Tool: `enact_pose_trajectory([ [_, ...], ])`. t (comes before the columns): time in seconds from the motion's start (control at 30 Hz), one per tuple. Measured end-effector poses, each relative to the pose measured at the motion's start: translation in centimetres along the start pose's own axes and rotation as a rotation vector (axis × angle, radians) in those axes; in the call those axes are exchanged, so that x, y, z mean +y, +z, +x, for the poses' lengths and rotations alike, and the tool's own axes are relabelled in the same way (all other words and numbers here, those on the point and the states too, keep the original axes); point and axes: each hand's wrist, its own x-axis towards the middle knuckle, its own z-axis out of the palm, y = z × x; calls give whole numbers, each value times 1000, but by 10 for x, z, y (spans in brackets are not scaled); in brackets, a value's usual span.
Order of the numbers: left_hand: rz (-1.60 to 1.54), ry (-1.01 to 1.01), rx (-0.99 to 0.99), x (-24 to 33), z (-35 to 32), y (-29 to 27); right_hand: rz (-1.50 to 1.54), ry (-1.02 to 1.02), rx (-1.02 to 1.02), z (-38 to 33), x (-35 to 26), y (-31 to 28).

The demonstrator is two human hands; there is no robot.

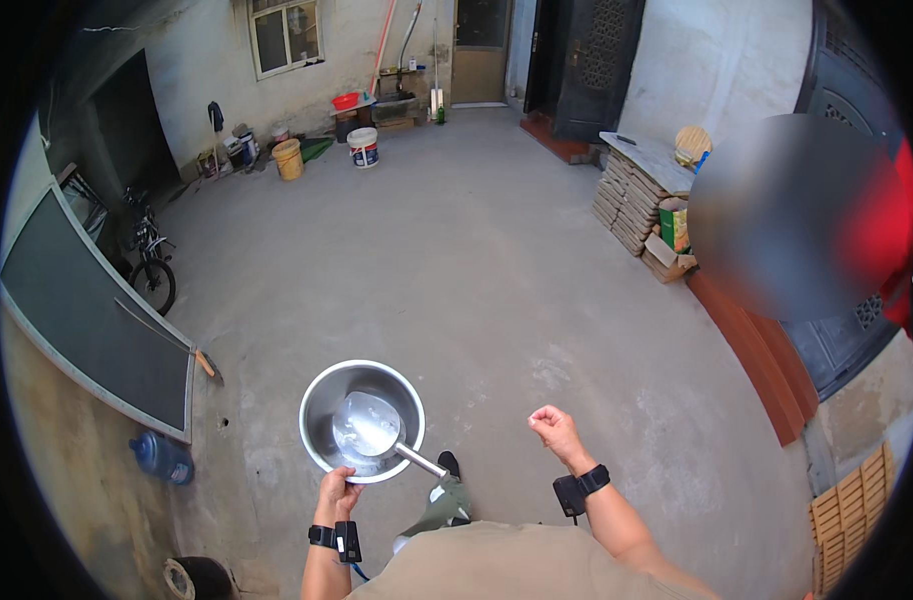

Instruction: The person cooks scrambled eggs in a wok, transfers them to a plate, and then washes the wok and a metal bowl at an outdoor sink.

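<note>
Low in the frame, a little left of centre, the person's left hand (337, 493) grips the near rim of a round steel bowl (322, 400), holding it level above the concrete floor (477, 260). A metal scoop (369, 425) lies inside the bowl, its handle sticking out over the rim toward the lower right. The right hand (554, 428), right of centre, is clenched in a loose fist and holds nothing. A blue water bottle (162, 457) lies on the ground at lower left, beside a dark framed screen (87, 310). A bicycle (149, 255) stands at the left.
</note>
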Motion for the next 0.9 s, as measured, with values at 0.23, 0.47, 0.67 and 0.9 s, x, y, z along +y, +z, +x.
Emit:
enact_pose_trajectory([
  [0.23,169,-49,-3,81,155,185,-160,4,203,184,-47,-54],
  [0.47,238,-51,-268,108,316,385,-181,126,202,389,-93,-130],
  [0.67,261,-88,-251,131,426,525,-255,167,-154,616,-163,-111],
  [0.9,348,-87,-246,212,542,626,-224,284,-490,855,-222,-53],
])
